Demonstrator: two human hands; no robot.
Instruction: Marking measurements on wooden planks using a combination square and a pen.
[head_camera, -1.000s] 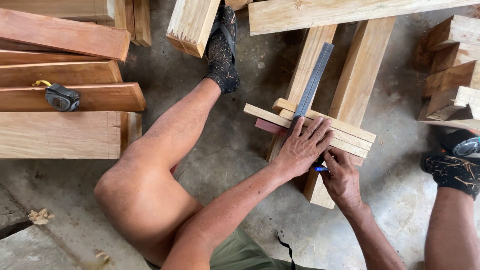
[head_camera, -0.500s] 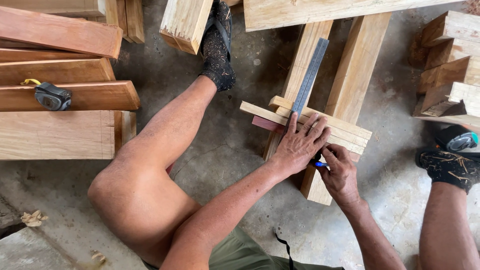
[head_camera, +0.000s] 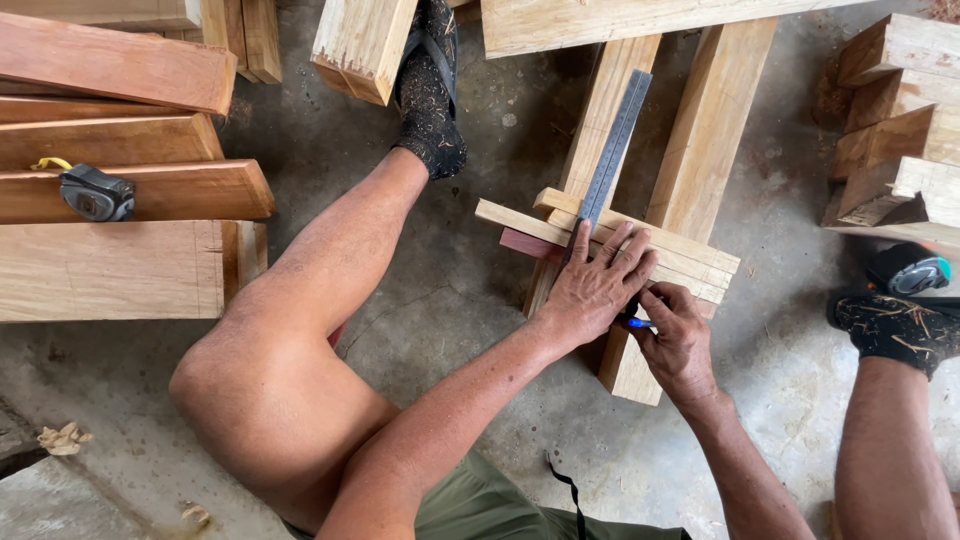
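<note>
1. Head view: the metal ruler (head_camera: 612, 140) is pinned by the flat, spread left hand (head_camera: 596, 288) across the stacked wooden slats (head_camera: 690, 262); its long axis runs far-right.
2. A blue pen (head_camera: 637, 322) is pinched by the right hand (head_camera: 676, 342), just near the ruler's near end.

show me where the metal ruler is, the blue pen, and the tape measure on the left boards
metal ruler (head_camera: 612, 140): head view, middle of its bare grey blade above the slats.
blue pen (head_camera: 637, 323): head view, blue barrel showing between the two hands.
tape measure (head_camera: 96, 194): head view, centre of its dark case on the reddish board.
</note>
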